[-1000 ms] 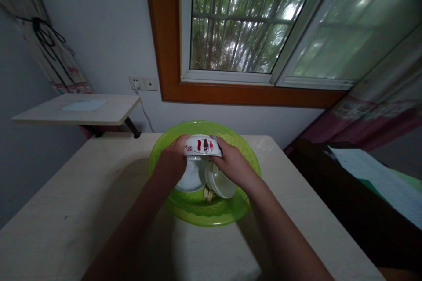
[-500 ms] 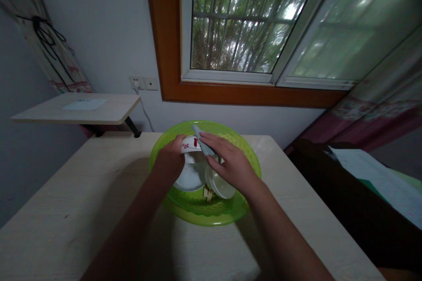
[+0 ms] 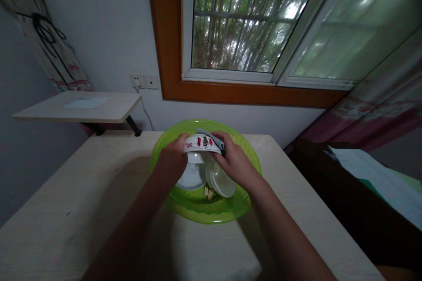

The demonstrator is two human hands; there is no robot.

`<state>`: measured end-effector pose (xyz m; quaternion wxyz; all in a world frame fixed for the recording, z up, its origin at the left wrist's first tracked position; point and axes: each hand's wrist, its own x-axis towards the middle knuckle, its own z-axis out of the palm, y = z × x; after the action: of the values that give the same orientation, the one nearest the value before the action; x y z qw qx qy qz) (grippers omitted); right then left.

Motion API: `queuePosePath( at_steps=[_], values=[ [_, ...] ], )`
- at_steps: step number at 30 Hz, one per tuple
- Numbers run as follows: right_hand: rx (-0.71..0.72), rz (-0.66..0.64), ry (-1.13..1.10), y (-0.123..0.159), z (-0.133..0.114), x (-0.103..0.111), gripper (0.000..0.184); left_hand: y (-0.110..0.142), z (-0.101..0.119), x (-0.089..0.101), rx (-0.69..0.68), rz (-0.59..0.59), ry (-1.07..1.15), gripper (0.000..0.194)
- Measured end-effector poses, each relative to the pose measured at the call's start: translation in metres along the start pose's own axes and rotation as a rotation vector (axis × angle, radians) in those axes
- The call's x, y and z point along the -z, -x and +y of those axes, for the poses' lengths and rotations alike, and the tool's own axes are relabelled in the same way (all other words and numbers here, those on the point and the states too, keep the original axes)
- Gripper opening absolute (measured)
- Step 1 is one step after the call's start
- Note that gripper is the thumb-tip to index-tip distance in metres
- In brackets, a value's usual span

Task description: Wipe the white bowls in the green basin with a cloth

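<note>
Above the green basin (image 3: pixel 204 217) is a white bowl (image 3: pixel 194 144) with red and dark markings, tipped so that its outer side faces me. My left hand (image 3: pixel 172 158) grips the bowl's left edge, fingers closed. A grey cloth (image 3: pixel 211 135) lies over the bowl's right side, and my right hand (image 3: pixel 237 160) is closed on it, pressing it to the bowl. Inside the basin sit white bowls (image 3: pixel 226 181) leaning on their side, a white plate or dish (image 3: pixel 189 179), and small pale wooden pieces (image 3: pixel 208 192), perhaps chopstick ends.
The basin stands on a pale wooden table (image 3: pixel 82 210). At the back left is a small raised shelf (image 3: pixel 115 112) with a paper (image 3: pixel 86 102) on it. A wall with a window (image 3: pixel 240 30) rises behind. Papers (image 3: pixel 365 167) lie on a dark surface to the right.
My right hand has shifted slightly right and turned, its fingers now curled around the bowl's right edge with the cloth. More of the bowl's decorated side shows.
</note>
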<state>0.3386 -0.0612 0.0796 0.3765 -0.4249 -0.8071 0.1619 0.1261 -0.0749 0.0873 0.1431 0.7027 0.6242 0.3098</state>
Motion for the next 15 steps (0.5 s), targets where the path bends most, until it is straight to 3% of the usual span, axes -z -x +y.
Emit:
queuePosePath(
  at_steps=[5, 10, 12, 15],
  values=[
    [-0.046, -0.037, 0.057, -0.004, 0.004, 0.000, 0.052, 0.002, 0.005, 0.001, -0.040, -0.005, -0.032, 0.048],
    [-0.234, 0.014, 0.053, -0.011, 0.018, -0.001, 0.028, 0.000, 0.000, -0.002, -0.135, 0.125, -0.006, 0.042],
    [-0.296, 0.049, -0.018, -0.012, 0.026, -0.004, 0.023, -0.001, -0.001, -0.004, -0.146, 0.141, 0.043, 0.039],
    [-0.411, 0.075, -0.305, -0.012, 0.034, -0.013, 0.023, -0.001, 0.000, -0.008, -0.099, 0.072, 0.095, 0.044]
  ],
)
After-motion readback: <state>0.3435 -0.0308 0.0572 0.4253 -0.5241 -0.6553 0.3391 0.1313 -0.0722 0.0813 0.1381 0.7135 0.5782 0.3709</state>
